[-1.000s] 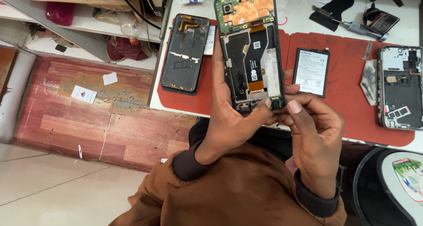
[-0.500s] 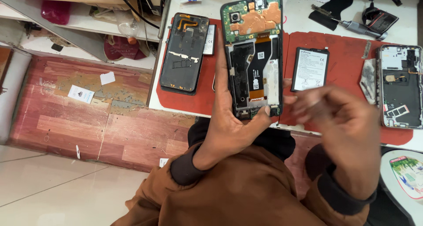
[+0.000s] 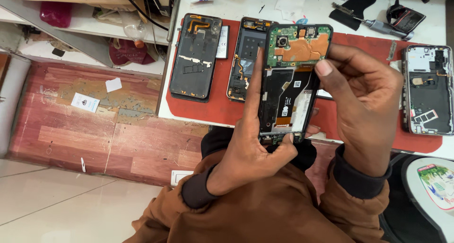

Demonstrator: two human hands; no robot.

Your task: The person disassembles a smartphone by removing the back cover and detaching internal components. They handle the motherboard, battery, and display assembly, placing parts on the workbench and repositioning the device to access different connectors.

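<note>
Head camera looks down on a person in brown sleeves who holds an opened phone [image 3: 289, 89] above the near edge of a white table [image 3: 236, 1], over a red mat [image 3: 213, 106]. The phone is upright, its back cover removed, so a green board with copper-coloured foil shows at the top and a dark empty bay below it. The left hand [image 3: 246, 153] comes up from below, the wrist bent and the palm turned to the phone; its thumb is pressed on the bottom edge, and its index finger is stretched straight up along the left side of the frame, so this hand grips the phone between thumb and fingers. The right hand [image 3: 366, 106] comes from the right side with the fingers curled; its thumb tip touches the right edge of the phone near the green board, and the other fingers are folded behind, where I cannot tell if they press on the phone. On the mat behind lie two other opened phones, one dark phone frame [image 3: 196, 56] at the left and a second frame [image 3: 246, 53] partly hidden by the held phone. A fourth opened phone [image 3: 428, 89] lies at the right end of the mat. A screwdriver [image 3: 385, 27] lies on the table further back.
</note>
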